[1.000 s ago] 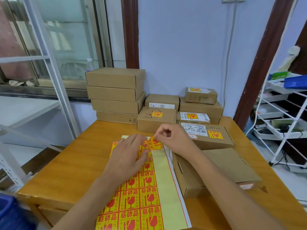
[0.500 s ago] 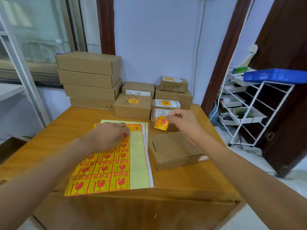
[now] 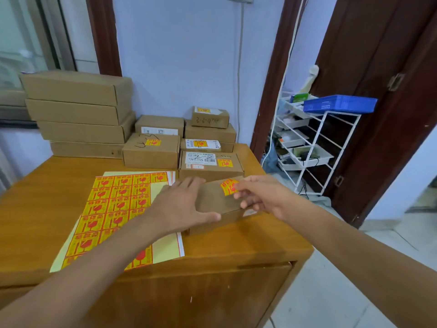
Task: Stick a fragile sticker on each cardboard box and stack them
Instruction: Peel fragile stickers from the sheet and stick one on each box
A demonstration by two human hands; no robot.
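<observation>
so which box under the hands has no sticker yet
The plain box at the table's near right, under the left hand. The boxes behind it already show fragile stickers; the right hand pinches its sticker above it.

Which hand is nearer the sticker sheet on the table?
Left. The left hand hovers at the sticker sheet's right edge, reaching onto the plain box; the right hand is beyond that box, pinching a peeled sticker.
</observation>
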